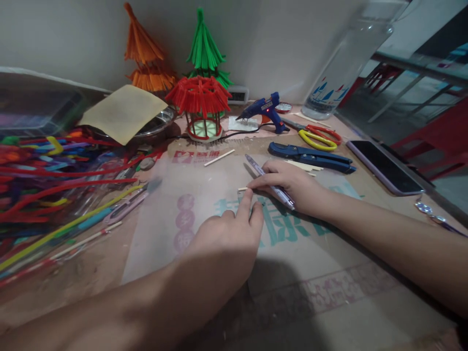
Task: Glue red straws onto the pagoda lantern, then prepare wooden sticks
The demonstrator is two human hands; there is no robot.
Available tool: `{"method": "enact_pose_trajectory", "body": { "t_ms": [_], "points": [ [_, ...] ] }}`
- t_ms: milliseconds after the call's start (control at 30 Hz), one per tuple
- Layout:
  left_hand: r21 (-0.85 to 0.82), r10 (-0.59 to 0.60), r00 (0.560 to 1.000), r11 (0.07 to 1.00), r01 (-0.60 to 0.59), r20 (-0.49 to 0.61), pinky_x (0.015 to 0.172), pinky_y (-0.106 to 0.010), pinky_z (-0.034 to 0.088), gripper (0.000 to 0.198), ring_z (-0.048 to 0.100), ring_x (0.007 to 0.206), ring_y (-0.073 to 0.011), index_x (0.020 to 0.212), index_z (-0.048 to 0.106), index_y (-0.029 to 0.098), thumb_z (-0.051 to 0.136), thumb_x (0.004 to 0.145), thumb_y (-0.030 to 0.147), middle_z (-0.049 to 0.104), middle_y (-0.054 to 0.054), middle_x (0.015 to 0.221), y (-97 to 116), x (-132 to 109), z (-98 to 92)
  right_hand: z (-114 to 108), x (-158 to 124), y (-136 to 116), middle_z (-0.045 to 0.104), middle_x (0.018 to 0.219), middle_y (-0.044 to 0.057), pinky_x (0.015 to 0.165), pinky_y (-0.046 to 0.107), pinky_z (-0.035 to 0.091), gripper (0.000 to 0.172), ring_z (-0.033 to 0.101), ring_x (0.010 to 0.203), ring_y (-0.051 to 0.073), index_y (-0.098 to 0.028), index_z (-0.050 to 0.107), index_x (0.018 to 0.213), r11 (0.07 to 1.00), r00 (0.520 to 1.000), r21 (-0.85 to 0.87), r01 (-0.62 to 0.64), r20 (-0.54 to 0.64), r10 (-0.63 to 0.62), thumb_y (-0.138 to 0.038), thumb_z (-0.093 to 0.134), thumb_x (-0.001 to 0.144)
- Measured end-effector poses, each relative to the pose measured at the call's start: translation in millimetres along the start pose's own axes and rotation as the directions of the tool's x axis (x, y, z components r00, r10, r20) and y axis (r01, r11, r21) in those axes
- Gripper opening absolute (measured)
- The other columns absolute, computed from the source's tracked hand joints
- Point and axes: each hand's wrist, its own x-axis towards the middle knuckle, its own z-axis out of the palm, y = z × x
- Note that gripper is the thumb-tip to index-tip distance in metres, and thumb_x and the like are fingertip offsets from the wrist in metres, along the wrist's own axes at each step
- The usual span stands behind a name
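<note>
My left hand (228,231) rests low over the printed sheet (153,234), fingers mostly curled, with the index fingertip pressing at a short wooden stick (242,188). Something small with dark marks lies under that fingertip, mostly hidden. My right hand (292,185) grips a light purple pen (255,165), which lies slanted through the fingers with its tip pointing away to the left. The right index fingertip meets the end of the same short stick beside the left one. A longer wooden stick (219,157) lies further back, and several pale sticks (303,166) lie behind the right hand.
Red (199,95), green (205,46) and orange (144,48) pipe-cleaner pavilions stand at the back. Behind lie a blue glue gun (261,109), scissors (318,136), blue cutters (310,157) and a phone (383,165). A bottle (343,73) stands back right; pipe cleaners (54,180) heap up left.
</note>
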Motion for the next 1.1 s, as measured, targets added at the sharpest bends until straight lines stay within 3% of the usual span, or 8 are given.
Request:
{"method": "enact_pose_trajectory", "body": {
  "t_ms": [367, 567, 767, 1100],
  "points": [
    [-0.103, -0.061, 0.994, 0.992, 0.07, 0.087, 0.057, -0.037, 0.063, 0.059, 0.077, 0.083, -0.0285, 0.15, 0.05, 0.012, 0.055, 0.091, 0.012, 0.038, -0.027, 0.161, -0.3, 6.7, -7.0, 1.4, -0.4, 2.3, 0.058, 0.085, 0.004, 0.068, 0.03, 0.038, 0.026, 0.054, 0.078, 0.018, -0.024, 0.077, 0.11, 1.0, 1.0, -0.003, 0.013, 0.0, -0.013, -0.032, 0.054, 0.103],
    [-0.043, -0.092, 0.976, 0.994, 0.102, 0.198, 0.062, -0.036, 0.065, 0.06, 0.078, 0.09, -0.0297, 0.153, 0.046, 0.016, 0.054, 0.093, 0.011, 0.029, -0.026, 0.165, 1.1, 6.7, -14.1, 2.9, -0.2, 3.2, 0.059, 0.086, 0.005, 0.068, 0.031, 0.038, 0.027, 0.054, 0.078, 0.019, -0.022, 0.078, 0.109, 1.0, 1.0, 0.009, 0.016, -0.012, -0.016, -0.033, 0.054, 0.103],
    [-0.012, -0.087, 0.989, 0.996, 0.089, 0.121, 0.055, -0.036, 0.063, 0.054, 0.078, 0.076, -0.0278, 0.147, 0.052, 0.015, 0.051, 0.093, 0.012, 0.037, -0.029, 0.161, 1.0, 4.6, -13.6, 0.3, -2.9, 4.1, 0.059, 0.091, 0.006, 0.071, 0.03, 0.04, 0.026, 0.055, 0.082, 0.02, -0.021, 0.076, 0.115, 0.999, 0.999, 0.018, 0.038, 0.026, -0.039, -0.026, 0.056, 0.099],
    [0.025, -0.087, 0.992, 0.996, 0.085, 0.095, 0.049, -0.035, 0.06, 0.054, 0.077, 0.068, -0.0272, 0.146, 0.052, 0.017, 0.049, 0.093, 0.012, 0.042, -0.028, 0.159, -0.2, 2.5, -6.1, -1.5, -1.0, 0.7, 0.06, 0.09, 0.006, 0.071, 0.03, 0.039, 0.025, 0.056, 0.083, 0.02, -0.02, 0.076, 0.112, 0.999, 0.999, 0.038, 0.03, 0.027, -0.032, -0.025, 0.055, 0.1]
  ]
}}
